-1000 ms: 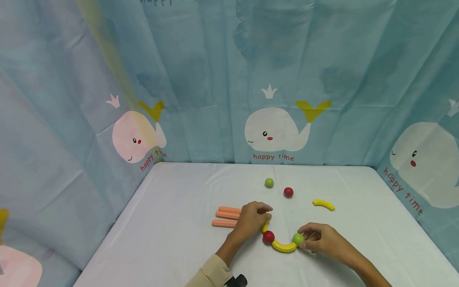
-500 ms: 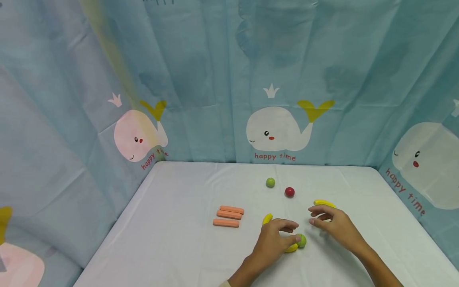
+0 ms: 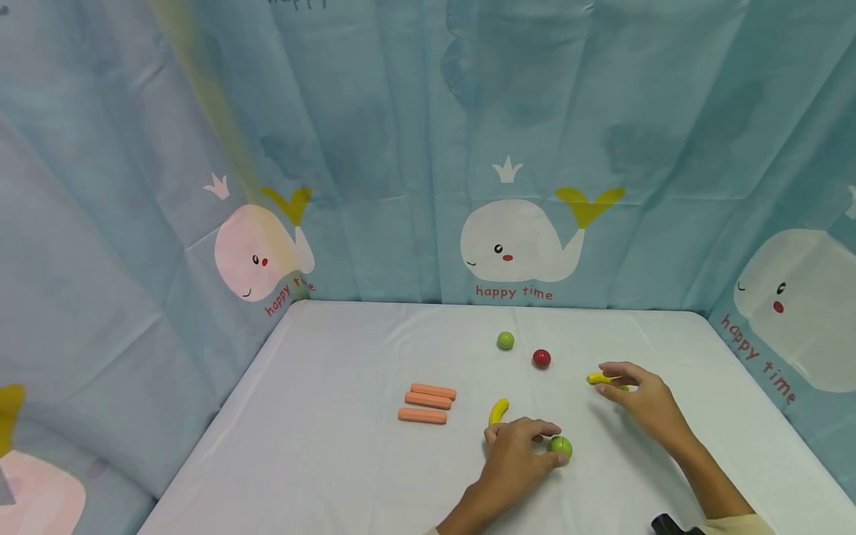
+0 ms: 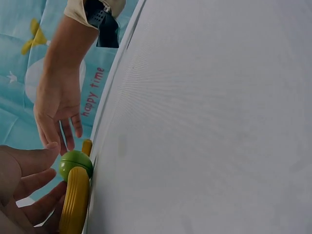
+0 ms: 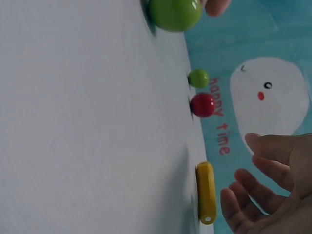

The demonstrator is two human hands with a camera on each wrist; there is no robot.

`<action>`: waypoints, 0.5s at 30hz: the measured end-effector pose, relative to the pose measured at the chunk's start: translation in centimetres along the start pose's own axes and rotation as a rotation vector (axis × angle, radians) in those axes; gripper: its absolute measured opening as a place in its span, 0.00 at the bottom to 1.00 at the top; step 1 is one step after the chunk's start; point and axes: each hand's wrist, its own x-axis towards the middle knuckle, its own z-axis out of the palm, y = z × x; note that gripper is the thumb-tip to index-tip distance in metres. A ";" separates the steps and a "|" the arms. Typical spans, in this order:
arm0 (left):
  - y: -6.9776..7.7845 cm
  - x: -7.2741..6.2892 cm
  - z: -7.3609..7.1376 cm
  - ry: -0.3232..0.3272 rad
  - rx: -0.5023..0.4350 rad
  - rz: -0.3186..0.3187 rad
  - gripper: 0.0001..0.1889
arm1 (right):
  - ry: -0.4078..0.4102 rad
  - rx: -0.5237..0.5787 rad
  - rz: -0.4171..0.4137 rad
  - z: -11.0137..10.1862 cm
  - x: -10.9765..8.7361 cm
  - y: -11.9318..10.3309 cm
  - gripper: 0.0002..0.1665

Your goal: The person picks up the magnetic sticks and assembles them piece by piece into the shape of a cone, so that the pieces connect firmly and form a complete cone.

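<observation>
In the head view my left hand (image 3: 516, 457) hovers close over the table, its thumb and fingertips beside a green ball (image 3: 561, 447) with a seam round it. The left wrist view shows a ribbed yellow toy banana (image 4: 74, 202) lying against that green ball, with the left fingers loosely spread alongside. Another yellow banana (image 3: 498, 411) shows beyond the left knuckles. My right hand (image 3: 638, 397) is over a third yellow banana (image 3: 597, 378), partly covering it. Seen from the right wrist, its thumb and fingers are spread apart, with a gap to this banana (image 5: 206, 193).
Several orange sticks (image 3: 428, 400) lie on the white-covered table (image 3: 321, 446) left of the hands. Farther back sit a green ball (image 3: 505, 340) and a red ball (image 3: 542, 359). A blue whale-print curtain (image 3: 374, 223) rises at the table's back and sides.
My left hand has moved right from the upper banana to beside the green ball, covering the nearer red ball. My right hand has let go of the green ball and moved back right over the far banana.
</observation>
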 end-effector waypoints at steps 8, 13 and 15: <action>0.2 0.0 0.3 -0.003 0.104 -0.016 0.15 | -0.024 0.013 0.070 -0.1 1.0 1.3 0.32; 0.2 0.1 0.3 -0.015 0.129 -0.028 0.17 | -0.048 0.053 0.115 -0.1 1.4 1.7 0.31; 0.2 0.2 0.4 -0.022 0.141 -0.034 0.17 | -0.056 0.050 0.125 0.0 1.5 1.8 0.31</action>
